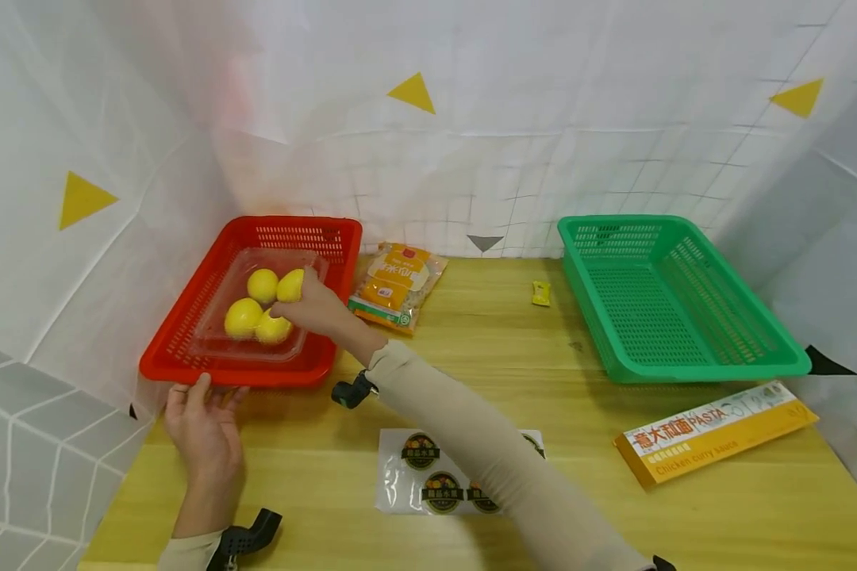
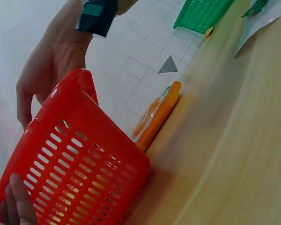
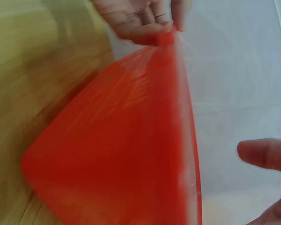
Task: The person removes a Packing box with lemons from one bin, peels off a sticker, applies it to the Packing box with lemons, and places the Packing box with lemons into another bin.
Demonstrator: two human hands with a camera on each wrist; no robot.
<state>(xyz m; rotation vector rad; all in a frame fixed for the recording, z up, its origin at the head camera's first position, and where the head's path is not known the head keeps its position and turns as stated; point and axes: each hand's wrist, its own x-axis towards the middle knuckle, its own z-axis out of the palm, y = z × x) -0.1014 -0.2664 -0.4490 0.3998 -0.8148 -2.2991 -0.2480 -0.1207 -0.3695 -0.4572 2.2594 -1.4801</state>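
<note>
A red basket (image 1: 186, 361) stands at the table's back left, with a clear plastic tray (image 1: 217, 345) inside it. Several yellow lemons lie in the tray. My right hand (image 1: 313, 305) reaches into the basket from the right, its fingers lying against the back right lemon (image 1: 289, 284). The thumb stands apart in the right wrist view, and no lemon shows between thumb and fingers there. My left hand (image 1: 203, 428) rests on the table in front of the basket, fingertips against its front rim. The left wrist view shows the basket's slotted wall (image 2: 79, 168) close up.
An orange snack bag (image 1: 397, 284) lies just right of the red basket. A green basket (image 1: 674, 297) stands at the back right, with a small yellow packet (image 1: 540, 293) beside it. A sticker sheet (image 1: 428, 480) and a yellow pasta box (image 1: 714, 431) lie nearer the front.
</note>
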